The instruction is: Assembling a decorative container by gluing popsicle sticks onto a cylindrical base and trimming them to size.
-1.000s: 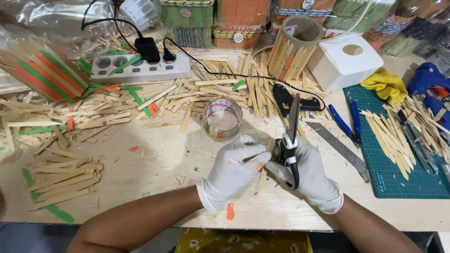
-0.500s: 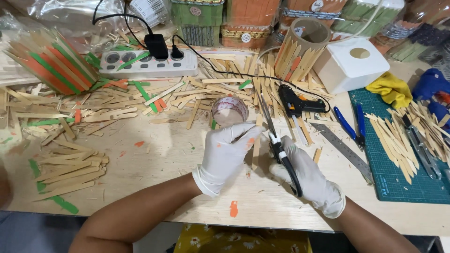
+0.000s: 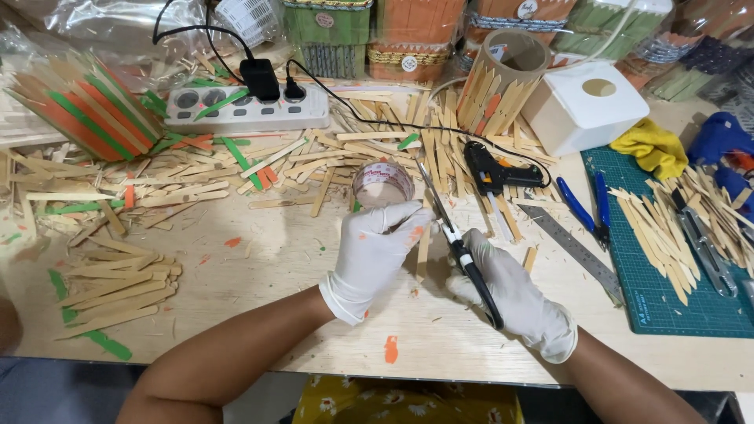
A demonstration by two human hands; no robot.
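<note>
Item: left hand [image 3: 375, 255], white glove with orange smears, its fingers [image 3: 408, 216] pinching together on the upper end of a flat wooden stick [image 3: 424, 253], which is standing nearly upright over the surface [image 3: 275, 259] at frame centre.

Item: right hand [image 3: 506, 286], white glove, at 3 o'clock of the stick, fingers wrapping closed around the black handles of the scissors [image 3: 459, 251]. The blades are pointing toward 11 o'clock and lying just beside the stick's upper end; whether they are biting into the wood cannot be told.

Item: tape roll [image 3: 382, 184], sitting at 12 o'clock of the left hand, close to the gloved fingertips.

Item: black glue gun [image 3: 491, 171], lying at 1 o'clock of the hands among loose sticks.

Item: white power strip [image 3: 247, 106], resting at 11 o'clock, with black plugs inserted.

Item: blue-handled pliers [image 3: 589, 208] and metal ruler [image 3: 569, 247], lying at 3 o'clock, bordering the green cutting mat [image 3: 667, 306].

Item: white cube box [image 3: 585, 106], sitting at 1 o'clock, far edge.
</note>
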